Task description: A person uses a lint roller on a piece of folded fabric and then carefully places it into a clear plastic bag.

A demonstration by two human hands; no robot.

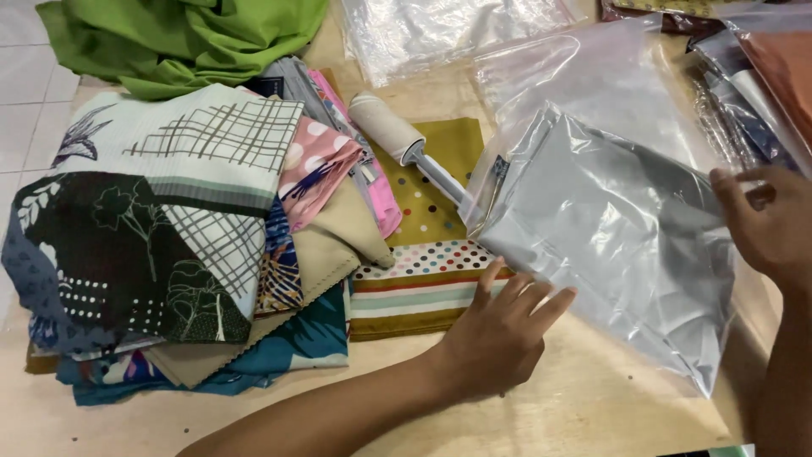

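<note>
pale wood table point(592, 406) fills most of what i see from the head camera, with white floor tiles point(25, 93) showing at the upper left edge.

my left hand point(499, 326) lies flat, fingers spread a little and holding nothing, its fingertips touching the near edge of a clear plastic bag point(609, 245). inside the bag sits a folded grey cloth point(592, 220), and the bag lies tilted across the right half of the table. my right hand point(765, 224) is at the bag's far right edge, fingers curled; it seems to pinch the plastic there, but i cannot tell how firmly it holds.

just left of the bag, a lint roller point(389, 127) lies on a mustard cloth with coloured dots point(431, 203); its handle points toward the bag's upper left corner. below that cloth runs a striped and dotted band point(414, 288), right beside my left fingers.

farther left is a stack of folded printed cloths point(161, 228): a dark leaf print with a grid pattern on top, a pink spotted piece point(317, 161), a beige piece point(330, 245) and a teal one point(313, 338) underneath. a green cloth point(186, 38) is bunched at the top left. more clear bags point(448, 30) lie along the top, and bagged cloths point(761, 76) are stacked at the upper right.
</note>
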